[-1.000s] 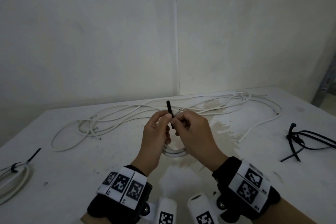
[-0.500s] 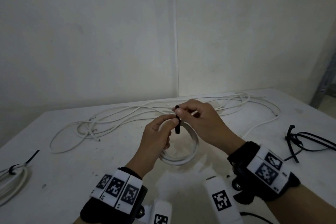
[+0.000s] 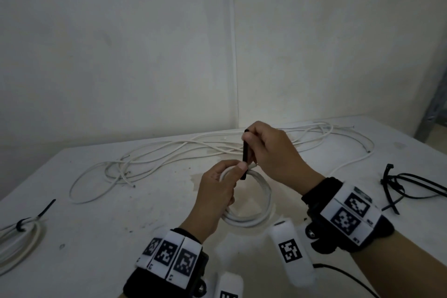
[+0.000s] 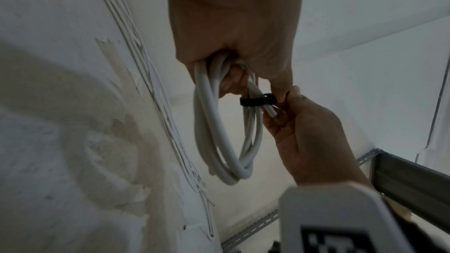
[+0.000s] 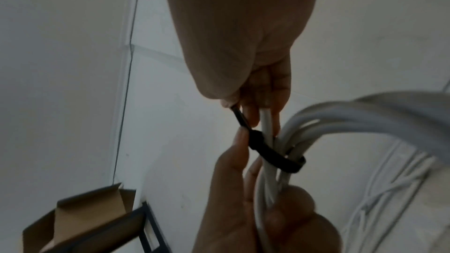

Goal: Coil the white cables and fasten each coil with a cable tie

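A small white cable coil (image 3: 249,216) hangs from my left hand (image 3: 225,184) above the table, its strands gripped in the fingers and the thumb tip pressed at the tie's head. A black cable tie (image 3: 245,155) is looped round the coil's top strands. My right hand (image 3: 258,145) pinches the tie's tail, which stands upright above the coil. In the left wrist view the cable tie (image 4: 255,101) forms a snug band round the coil (image 4: 226,132). In the right wrist view the cable tie (image 5: 275,154) wraps the bundle (image 5: 340,118), its tail running up into my right fingers (image 5: 250,116).
Loose white cables (image 3: 169,152) sprawl across the back of the white table (image 3: 121,213). A coil fastened with a black tie (image 3: 21,234) lies at the left edge. Spare black ties (image 3: 406,186) lie at the right. A cardboard box (image 5: 85,214) and a metal frame (image 4: 401,176) stand beyond.
My right hand has moved up and away, drawing the tie's tail through the head. The loop has closed round the coil, which now hangs more open to view under my left hand.
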Available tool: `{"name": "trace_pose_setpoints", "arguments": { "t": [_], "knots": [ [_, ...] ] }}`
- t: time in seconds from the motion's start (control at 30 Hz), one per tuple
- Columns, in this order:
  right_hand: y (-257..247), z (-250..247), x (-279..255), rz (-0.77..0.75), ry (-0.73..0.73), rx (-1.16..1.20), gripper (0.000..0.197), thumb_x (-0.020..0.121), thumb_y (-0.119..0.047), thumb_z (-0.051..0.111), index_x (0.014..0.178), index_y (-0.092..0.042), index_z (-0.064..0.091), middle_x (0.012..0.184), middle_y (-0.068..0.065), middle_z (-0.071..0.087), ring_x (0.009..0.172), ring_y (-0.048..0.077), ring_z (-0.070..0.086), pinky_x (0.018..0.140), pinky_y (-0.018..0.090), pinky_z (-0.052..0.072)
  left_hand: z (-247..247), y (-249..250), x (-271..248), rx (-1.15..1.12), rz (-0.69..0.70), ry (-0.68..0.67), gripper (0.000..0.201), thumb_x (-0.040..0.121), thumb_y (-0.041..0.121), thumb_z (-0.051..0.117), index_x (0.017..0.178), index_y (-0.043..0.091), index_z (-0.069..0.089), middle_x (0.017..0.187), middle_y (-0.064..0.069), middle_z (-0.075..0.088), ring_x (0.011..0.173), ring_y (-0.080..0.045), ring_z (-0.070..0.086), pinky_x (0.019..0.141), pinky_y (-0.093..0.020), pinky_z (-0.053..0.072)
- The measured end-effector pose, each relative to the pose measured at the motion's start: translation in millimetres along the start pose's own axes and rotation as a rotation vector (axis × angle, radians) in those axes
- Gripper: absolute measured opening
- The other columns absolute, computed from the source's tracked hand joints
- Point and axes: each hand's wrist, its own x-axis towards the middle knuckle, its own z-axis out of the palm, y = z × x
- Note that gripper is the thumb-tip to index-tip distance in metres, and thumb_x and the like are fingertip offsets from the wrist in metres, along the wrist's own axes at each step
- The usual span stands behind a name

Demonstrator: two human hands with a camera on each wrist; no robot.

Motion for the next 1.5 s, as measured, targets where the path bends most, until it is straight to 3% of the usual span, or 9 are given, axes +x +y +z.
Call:
{"name": "trace_pose_setpoints", "arguments": {
  "t": [0.17, 0.3, 0.67, 0.8, 0.97, 1.03, 1.2, 1.33, 1.5],
  "knots": [
    [0, 4, 4, 0.062, 0.107, 0.163, 0.024, 0.094, -0.017, 0.049, 0.071, -0.022, 0.047, 0.058, 0.0, 0.051, 0.047, 0.004, 0.047, 0.052, 0.023, 0.041, 1, 7, 3, -0.01, 0.011, -0.008, 0.011, 0.089, 0.021, 0.058, 0.082, 0.019, 0.066, 0.042, 0.018, 0.05, 0.039, -0.001, 0.035, 0.041, -0.016, 0.032],
    [-3, 5, -6, 0.054, -0.075, 0.279, 0.013, 0.088, -0.011, 0.058, 0.075, -0.014, 0.058, 0.063, -0.001, 0.057, 0.053, -0.001, 0.053, 0.055, 0.012, 0.045, -1, 9, 4, -0.01, 0.032, 0.007, 0.012, 0.09, 0.02, 0.058, 0.081, 0.02, 0.066, 0.042, 0.016, 0.049, 0.039, -0.002, 0.035, 0.042, -0.018, 0.032],
    [-7, 1, 7, -0.034, 0.113, 0.142, 0.029, 0.089, -0.011, 0.058, 0.064, -0.025, 0.053, 0.052, 0.003, 0.056, 0.046, 0.015, 0.054, 0.053, 0.03, 0.048, 2, 9, 3, 0.012, 0.061, -0.001, 0.009, 0.086, 0.016, 0.062, 0.078, 0.018, 0.065, 0.041, 0.015, 0.048, 0.036, -0.002, 0.038, 0.038, -0.015, 0.032],
    [-4, 6, 6, 0.02, 0.13, 0.168, 0.028, 0.088, -0.012, 0.058, 0.064, -0.025, 0.054, 0.049, 0.001, 0.055, 0.041, 0.01, 0.052, 0.049, 0.024, 0.047, -2, 8, 2, 0.032, 0.054, -0.02, 0.009, 0.086, 0.017, 0.062, 0.077, 0.016, 0.065, 0.041, 0.016, 0.048, 0.036, -0.002, 0.037, 0.039, -0.016, 0.031],
    [-3, 4, 7, 0.091, -0.036, 0.306, 0.015, 0.093, -0.02, 0.052, 0.079, -0.015, 0.057, 0.075, 0.012, 0.062, 0.067, 0.02, 0.06, 0.067, 0.035, 0.053, -15, 10, 7, 0.033, 0.041, -0.018, 0.011, 0.086, 0.023, 0.062, 0.078, 0.017, 0.066, 0.042, 0.014, 0.046, 0.039, -0.005, 0.032, 0.041, -0.018, 0.031],
    [1, 9, 1, 0.098, -0.134, 0.23, 0.017, 0.094, -0.029, 0.047, 0.086, -0.017, 0.056, 0.082, 0.003, 0.062, 0.075, 0.014, 0.06, 0.075, 0.032, 0.05, -21, 11, 9, 0.019, 0.03, 0.008, 0.01, 0.085, 0.025, 0.063, 0.08, 0.017, 0.066, 0.043, 0.012, 0.042, 0.039, -0.006, 0.032, 0.042, -0.019, 0.031],
    [-2, 28, -17, 0.238, -0.282, 0.369, 0.026, 0.098, -0.03, 0.035, 0.085, -0.017, 0.054, 0.073, 0.0, 0.055, 0.057, 0.009, 0.059, 0.058, 0.022, 0.05, -35, 12, 12, -0.002, -0.018, 0.017, 0.016, 0.092, 0.027, 0.051, 0.087, 0.012, 0.056, 0.054, 0.002, 0.046, 0.043, -0.009, 0.04, 0.047, -0.023, 0.036],
    [-4, 36, -14, 0.241, -0.21, 0.378, 0.028, 0.099, -0.027, 0.034, 0.084, -0.015, 0.053, 0.07, 0.0, 0.05, 0.045, 0.004, 0.048, 0.05, 0.016, 0.044, -55, 13, 9, 0.057, -0.025, -0.048, 0.03, 0.099, 0.024, 0.034, 0.1, 0.011, 0.061, 0.08, -0.005, 0.063, 0.071, -0.012, 0.06, 0.071, -0.028, 0.05],
    [0, 54, -13, 0.28, -0.207, 0.42, 0.029, 0.099, -0.028, 0.032, 0.09, -0.015, 0.056, 0.071, -0.001, 0.051, 0.044, 0.001, 0.037, 0.048, 0.017, 0.035, -87, 6, 4, 0.194, -0.022, -0.154, 0.021, 0.096, 0.014, 0.046, 0.096, 0.025, 0.063, 0.09, -0.001, 0.066, 0.079, -0.009, 0.06, 0.07, -0.017, 0.052]
  ]
}}
